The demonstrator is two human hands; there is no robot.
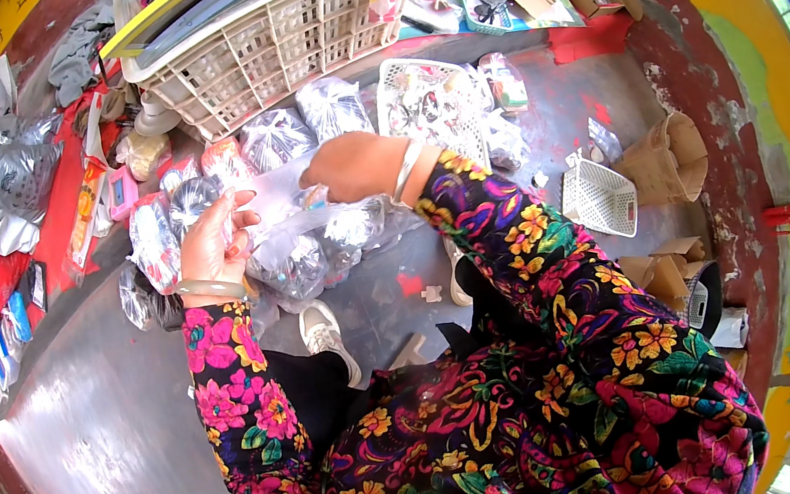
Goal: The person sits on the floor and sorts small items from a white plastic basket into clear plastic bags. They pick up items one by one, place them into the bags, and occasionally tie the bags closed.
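Note:
A thin clear plastic bag [274, 193] is spread between my two hands. My left hand [210, 241], a pale bangle at its wrist, has its fingers curled at the bag's left edge. My right hand [358, 164] is closed at the bag's right side, back of the hand up and fingertips mostly hidden. Something small and colourful [313, 197] shows under those fingers; I cannot make out what it is. Just below the hands lie filled clear bags [289, 265] with dark and coloured contents.
Beyond my hands stand a large cream crate [261, 48] and a white basket [394, 95] of small items. On the right are an empty white basket [598, 198], a brown paper bag [668, 160] and cardboard boxes [662, 275]. Packages [13, 184] cover red sheeting at left.

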